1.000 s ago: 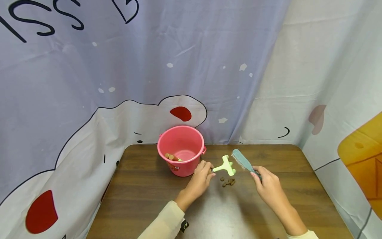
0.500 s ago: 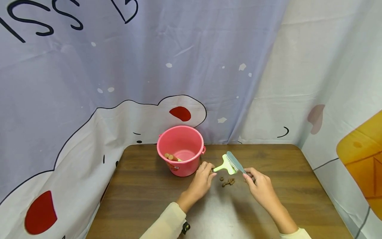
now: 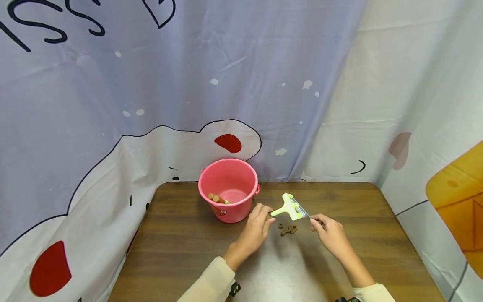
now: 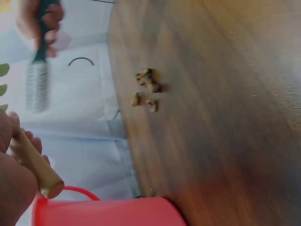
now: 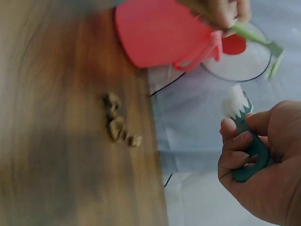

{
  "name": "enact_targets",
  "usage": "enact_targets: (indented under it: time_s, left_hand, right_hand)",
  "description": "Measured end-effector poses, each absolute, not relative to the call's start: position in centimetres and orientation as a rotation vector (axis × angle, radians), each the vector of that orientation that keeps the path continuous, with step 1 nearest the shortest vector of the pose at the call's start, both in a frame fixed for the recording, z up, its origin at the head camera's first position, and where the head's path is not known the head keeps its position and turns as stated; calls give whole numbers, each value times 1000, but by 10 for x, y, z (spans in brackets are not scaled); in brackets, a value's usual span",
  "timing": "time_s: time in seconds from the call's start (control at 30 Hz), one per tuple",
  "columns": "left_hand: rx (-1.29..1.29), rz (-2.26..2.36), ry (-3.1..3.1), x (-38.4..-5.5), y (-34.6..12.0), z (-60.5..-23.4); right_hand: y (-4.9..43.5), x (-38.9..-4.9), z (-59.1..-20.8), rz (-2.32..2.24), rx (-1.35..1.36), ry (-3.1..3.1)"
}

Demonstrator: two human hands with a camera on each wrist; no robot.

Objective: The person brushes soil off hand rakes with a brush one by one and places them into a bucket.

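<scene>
My left hand (image 3: 252, 233) grips a light-green toy rake by its wooden handle (image 4: 35, 162); the rake's pronged head (image 3: 289, 206) points right, above the table. In my right hand (image 3: 333, 238) I hold a teal brush (image 5: 251, 141) with white bristles, my fingers curled round its handle. In the head view the bristles (image 3: 298, 207) lie against or just behind the rake head; whether they touch I cannot tell. Below the rake, several small brown crumb-like pieces (image 3: 289, 230) lie in a loose cluster on the table.
A pink bucket (image 3: 235, 213) stands at the back of the wooden table (image 3: 181, 251), just left of the rake. Inside it are wooden-handled tools (image 3: 216, 198). A printed curtain (image 3: 264, 84) hangs behind the table, and another at the right.
My right hand has moved left, bringing the brush from beside the rake onto its head, and the brush has turned in view. My left hand and the rake have hardly moved.
</scene>
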State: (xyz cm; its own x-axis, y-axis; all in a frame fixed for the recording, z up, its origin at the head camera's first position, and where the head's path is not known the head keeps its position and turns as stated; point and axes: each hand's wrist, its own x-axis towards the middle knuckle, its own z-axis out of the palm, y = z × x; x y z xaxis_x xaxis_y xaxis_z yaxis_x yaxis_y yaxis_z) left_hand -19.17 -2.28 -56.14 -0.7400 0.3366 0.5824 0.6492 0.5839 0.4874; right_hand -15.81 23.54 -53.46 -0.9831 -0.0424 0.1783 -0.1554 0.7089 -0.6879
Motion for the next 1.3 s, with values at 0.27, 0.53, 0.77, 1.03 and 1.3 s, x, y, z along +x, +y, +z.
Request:
enact_targets:
  time_s: [0.27,0.53,0.77,1.03,1.3]
  left_hand:
    - [-790,-974,-2365,-193,-25,-559]
    - [-803,-986,-2390,-195,-27,-561]
    - [-773,-962,-2434,-194,-26,-559]
    - [-756,-912,-2429,-189,-29,-564]
    - [-775,-906,-2364,-191,-29,-546]
  right_hand:
    - [247,-156,-526,1092,173,-2690]
    - [231,-152,-508,1116,263,-2576]
    - [222,-154,-517,1216,261,-2583]
    - [229,-158,-536,1400,168,-2706]
    - [240,-154,-555,1289,167,-2799]
